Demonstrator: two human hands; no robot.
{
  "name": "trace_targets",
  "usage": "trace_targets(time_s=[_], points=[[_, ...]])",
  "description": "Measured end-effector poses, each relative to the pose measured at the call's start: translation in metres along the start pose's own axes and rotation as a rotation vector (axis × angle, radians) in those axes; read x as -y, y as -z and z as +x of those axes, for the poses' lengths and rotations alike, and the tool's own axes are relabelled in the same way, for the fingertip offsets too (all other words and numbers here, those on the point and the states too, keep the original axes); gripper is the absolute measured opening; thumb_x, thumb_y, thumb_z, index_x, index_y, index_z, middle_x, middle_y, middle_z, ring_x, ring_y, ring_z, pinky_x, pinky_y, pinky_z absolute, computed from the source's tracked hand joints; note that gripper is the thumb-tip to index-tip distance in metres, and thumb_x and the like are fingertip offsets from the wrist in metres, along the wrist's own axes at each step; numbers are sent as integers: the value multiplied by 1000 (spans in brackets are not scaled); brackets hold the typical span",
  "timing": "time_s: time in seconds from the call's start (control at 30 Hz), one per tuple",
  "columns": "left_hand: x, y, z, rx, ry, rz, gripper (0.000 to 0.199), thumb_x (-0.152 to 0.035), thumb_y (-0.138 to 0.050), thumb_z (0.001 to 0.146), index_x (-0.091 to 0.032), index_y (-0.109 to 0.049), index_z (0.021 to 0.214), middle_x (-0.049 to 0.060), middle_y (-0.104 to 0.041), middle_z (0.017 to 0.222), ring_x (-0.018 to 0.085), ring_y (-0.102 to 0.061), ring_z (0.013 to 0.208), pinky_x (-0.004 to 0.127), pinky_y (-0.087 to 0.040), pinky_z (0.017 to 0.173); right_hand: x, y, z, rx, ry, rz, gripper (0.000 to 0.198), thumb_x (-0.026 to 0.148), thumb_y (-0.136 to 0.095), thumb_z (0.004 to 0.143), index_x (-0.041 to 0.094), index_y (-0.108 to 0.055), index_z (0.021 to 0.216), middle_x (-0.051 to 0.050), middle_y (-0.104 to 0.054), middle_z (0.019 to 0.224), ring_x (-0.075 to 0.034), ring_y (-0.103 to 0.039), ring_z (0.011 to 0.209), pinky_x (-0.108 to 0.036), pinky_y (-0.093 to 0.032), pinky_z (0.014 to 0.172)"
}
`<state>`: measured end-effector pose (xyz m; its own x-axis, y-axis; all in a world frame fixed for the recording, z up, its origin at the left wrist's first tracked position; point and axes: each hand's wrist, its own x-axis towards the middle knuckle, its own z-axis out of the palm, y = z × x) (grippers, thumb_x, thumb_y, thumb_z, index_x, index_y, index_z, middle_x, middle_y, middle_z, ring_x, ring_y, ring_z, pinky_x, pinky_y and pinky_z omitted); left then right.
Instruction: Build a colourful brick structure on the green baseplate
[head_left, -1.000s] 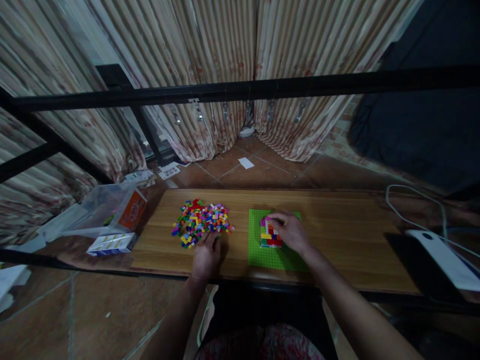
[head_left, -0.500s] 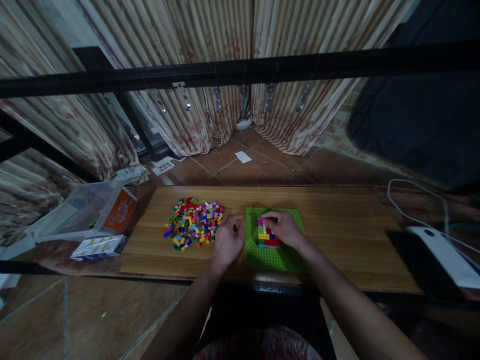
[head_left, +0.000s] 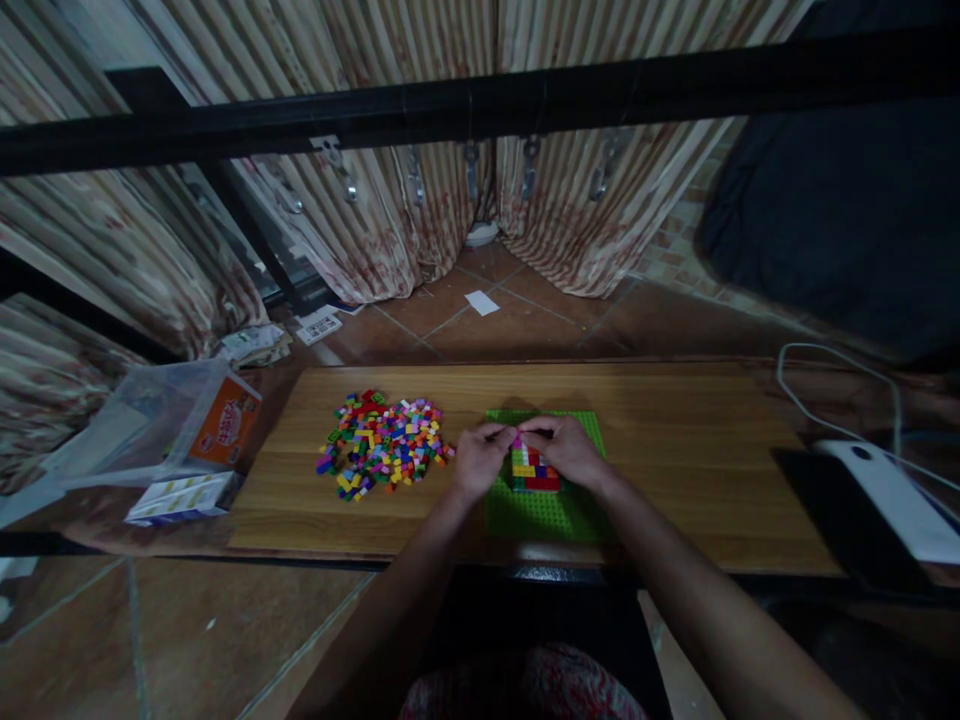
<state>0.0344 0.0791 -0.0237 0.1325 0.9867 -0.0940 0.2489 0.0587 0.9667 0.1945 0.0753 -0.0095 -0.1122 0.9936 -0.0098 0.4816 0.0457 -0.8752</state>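
Observation:
On the green baseplate [head_left: 525, 522] stands a low block build [head_left: 537, 482] of red, yellow, white and other coloured bricks. A pink brick [head_left: 517, 439] is at its far left corner. My right hand [head_left: 567, 450] reaches over the build from the right, thumb and finger closed on the pink brick. From the left, my left hand [head_left: 480, 462] meets it there, its fingertips pinched at the same brick. The fingers partly hide the brick and the build's far edge. Left of my left hand spreads a pile of loose small bricks [head_left: 397, 445] in many colours.
The wooden table [head_left: 675, 450] carries all this. A clear plastic bin [head_left: 161, 420] with an orange label and a small white box [head_left: 184, 497] stand off its left end. At the right lie a black flat panel [head_left: 840, 520], a white device [head_left: 892, 495] and a white cable [head_left: 832, 350].
My left hand has moved right, from beside the brick pile to the pink brick, and its fingers have closed there. My right hand stays at the build. The view has shifted slightly.

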Motion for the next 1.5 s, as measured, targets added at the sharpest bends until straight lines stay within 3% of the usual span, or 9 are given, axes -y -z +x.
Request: trace_targets(time_s=[0.3, 0.63, 0.7, 0.83, 1.07, 1.23, 1.5], points=[[10, -8, 0, -30, 18, -144, 25, -35, -60, 78, -15, -74, 83, 1, -66, 65, 10, -54, 58, 21, -45, 56, -4, 0, -4, -1, -35, 114, 21, 33, -64, 75, 19, -75, 85, -4, -75, 83, -17, -67, 74, -30, -51, 72], [5, -7, -1, -25, -44, -54, 22, -31, -58, 80, -16, -73, 73, 1, -67, 66, 13, -59, 66, 22, -46, 61, -14, 5, -1, 84, -38, 110, 26, 39, -67, 74, 19, -74, 88, -3, -75, 84, -18, -67, 76, -31, -51, 73], [6, -7, -3, -49, -39, -60, 21, -32, -59, 80, -16, -72, 77, 2, -68, 70, 13, -60, 67, 23, -47, 63, -17, 5, -4, 30, -39, 140, 31, 43, -68, 72, 19, -74, 92, -4, -74, 89, -19, -67, 79, -33, -52, 76], [11, 0, -18, -94, -7, -141, 29, -39, -56, 83, -15, -70, 89, 2, -67, 73, 12, -59, 64, 24, -47, 62, -24, 9, -17, -218, -55, 214, 38, 50, -66, 73, 19, -72, 95, -8, -74, 97, -21, -67, 87, -38, -52, 82], [19, 37, -67, -141, -36, -114, 25, -38, -56, 83, -16, -68, 81, 1, -65, 73, 12, -57, 68, 23, -47, 64, -48, 22, -42, -548, -123, -5, 41, 55, -58, 79, 18, -72, 89, -11, -73, 93, -25, -67, 88, -40, -52, 82], [28, 75, -88, -238, 37, -147, 26, -39, -59, 80, -16, -69, 84, 2, -66, 75, 13, -58, 66, 23, -48, 62, -65, 31, -58, -568, -139, -181, 42, 56, -53, 80, 20, -71, 91, -12, -72, 96, -30, -67, 90, -44, -51, 84], [41, 150, -92, -540, 55, -90, 28, -40, -61, 77, -14, -70, 83, 3, -69, 75, 12, -61, 66, 22, -48, 63, -70, 32, -65, -514, -70, -297, 42, 56, -47, 81, 21, -69, 92, -12, -69, 99, -35, -65, 96, -48, -50, 87]])
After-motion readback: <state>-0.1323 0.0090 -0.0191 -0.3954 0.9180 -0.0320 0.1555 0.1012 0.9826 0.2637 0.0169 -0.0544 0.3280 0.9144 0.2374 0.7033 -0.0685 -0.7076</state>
